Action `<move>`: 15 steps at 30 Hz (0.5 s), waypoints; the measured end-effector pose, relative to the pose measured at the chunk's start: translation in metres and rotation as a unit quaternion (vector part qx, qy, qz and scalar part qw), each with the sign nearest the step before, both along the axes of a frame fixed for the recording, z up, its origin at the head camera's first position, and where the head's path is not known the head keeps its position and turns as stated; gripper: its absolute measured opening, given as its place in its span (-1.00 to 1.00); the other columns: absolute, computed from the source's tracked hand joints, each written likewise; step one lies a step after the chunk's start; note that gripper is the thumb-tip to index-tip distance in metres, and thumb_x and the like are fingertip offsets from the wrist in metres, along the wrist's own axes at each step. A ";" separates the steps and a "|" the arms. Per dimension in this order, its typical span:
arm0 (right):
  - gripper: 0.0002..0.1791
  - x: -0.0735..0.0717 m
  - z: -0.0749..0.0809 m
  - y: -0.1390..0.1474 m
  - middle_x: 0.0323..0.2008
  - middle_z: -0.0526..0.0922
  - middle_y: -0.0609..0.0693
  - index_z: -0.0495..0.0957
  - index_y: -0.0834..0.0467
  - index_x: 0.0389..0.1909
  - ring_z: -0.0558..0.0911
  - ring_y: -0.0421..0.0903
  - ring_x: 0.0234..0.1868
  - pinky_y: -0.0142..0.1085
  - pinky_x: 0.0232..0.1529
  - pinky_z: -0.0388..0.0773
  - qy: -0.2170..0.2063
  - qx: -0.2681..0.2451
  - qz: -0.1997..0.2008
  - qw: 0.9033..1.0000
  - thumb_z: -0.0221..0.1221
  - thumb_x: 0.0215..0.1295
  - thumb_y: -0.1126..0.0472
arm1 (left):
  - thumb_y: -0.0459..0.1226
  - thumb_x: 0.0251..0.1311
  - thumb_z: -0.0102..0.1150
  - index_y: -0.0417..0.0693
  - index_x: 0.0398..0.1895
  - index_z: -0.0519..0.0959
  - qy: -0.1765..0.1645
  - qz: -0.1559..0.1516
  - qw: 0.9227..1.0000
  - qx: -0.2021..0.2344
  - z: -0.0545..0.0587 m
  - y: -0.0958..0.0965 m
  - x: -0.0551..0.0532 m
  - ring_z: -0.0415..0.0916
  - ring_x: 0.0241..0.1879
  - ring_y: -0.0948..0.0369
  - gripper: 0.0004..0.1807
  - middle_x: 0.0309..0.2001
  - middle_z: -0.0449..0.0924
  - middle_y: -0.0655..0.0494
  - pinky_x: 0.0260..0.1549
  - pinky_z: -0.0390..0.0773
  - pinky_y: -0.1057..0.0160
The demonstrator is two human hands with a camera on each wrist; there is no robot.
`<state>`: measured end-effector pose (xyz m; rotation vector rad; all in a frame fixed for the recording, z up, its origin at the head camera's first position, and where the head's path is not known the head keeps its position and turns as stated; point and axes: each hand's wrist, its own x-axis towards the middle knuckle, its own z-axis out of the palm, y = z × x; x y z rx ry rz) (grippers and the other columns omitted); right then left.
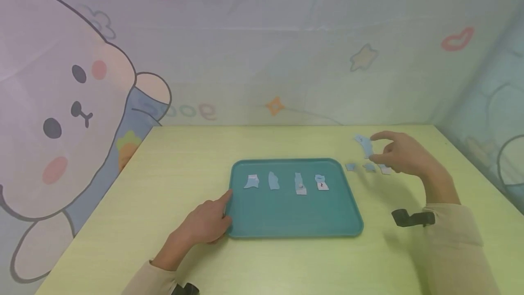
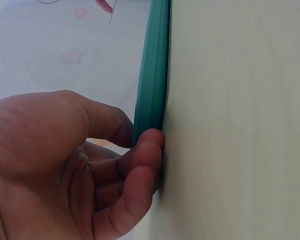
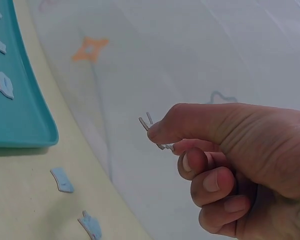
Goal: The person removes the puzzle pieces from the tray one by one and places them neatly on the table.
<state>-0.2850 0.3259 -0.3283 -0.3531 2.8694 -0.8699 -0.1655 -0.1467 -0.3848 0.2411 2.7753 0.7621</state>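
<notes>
Between thumb and index finger, my right hand [image 1: 405, 153] pinches a thin light-blue puzzle piece [image 1: 364, 145], raised over the back right of the table. The right wrist view shows this puzzle piece [image 3: 145, 126] nearly edge-on, partly covered by the fingertips. My left hand [image 1: 209, 220] grips the left edge of a teal tray [image 1: 294, 235], its fingers at the rim. Close up, its curled fingers [image 2: 147, 150] meet the tray's side wall [image 2: 152, 75]. In the tray, several irregular blue-and-white pieces, such as this one [image 1: 273, 181], lie apart in a row.
Right of the tray, below the raised hand, lie a small blue piece [image 1: 350, 167], another blue piece [image 1: 370, 167] and a partly hidden white-and-blue piece [image 1: 385, 170]. The pale yellow table [image 1: 184, 163] ends at a printed cloth backdrop [image 1: 254, 58].
</notes>
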 end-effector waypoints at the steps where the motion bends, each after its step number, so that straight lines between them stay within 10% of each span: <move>1: -0.31 -0.001 0.000 0.002 -0.60 0.43 -0.09 0.35 0.14 0.49 0.38 -0.15 -0.58 -0.24 -0.46 0.35 0.000 -0.002 -0.001 1.000 0.28 0.40 0.05 | -0.37 0.37 -0.03 -0.32 0.66 0.09 0.000 0.000 1.000 0.001 0.000 0.000 0.000 0.20 -0.79 0.30 -0.22 -0.81 0.32 0.20 -0.69 0.12 0.33; 15: -0.24 -0.004 -0.010 0.024 -0.63 0.39 -0.10 0.27 0.23 0.53 0.36 -0.15 -0.60 -0.21 -0.45 0.36 -0.002 0.001 -0.015 1.000 0.27 0.45 0.01 | -0.37 0.38 -0.05 -0.31 0.66 0.10 -0.006 0.003 1.000 -0.004 -0.001 0.000 -0.001 0.24 -0.77 0.28 -0.23 -0.79 0.35 0.18 -0.66 0.20 0.31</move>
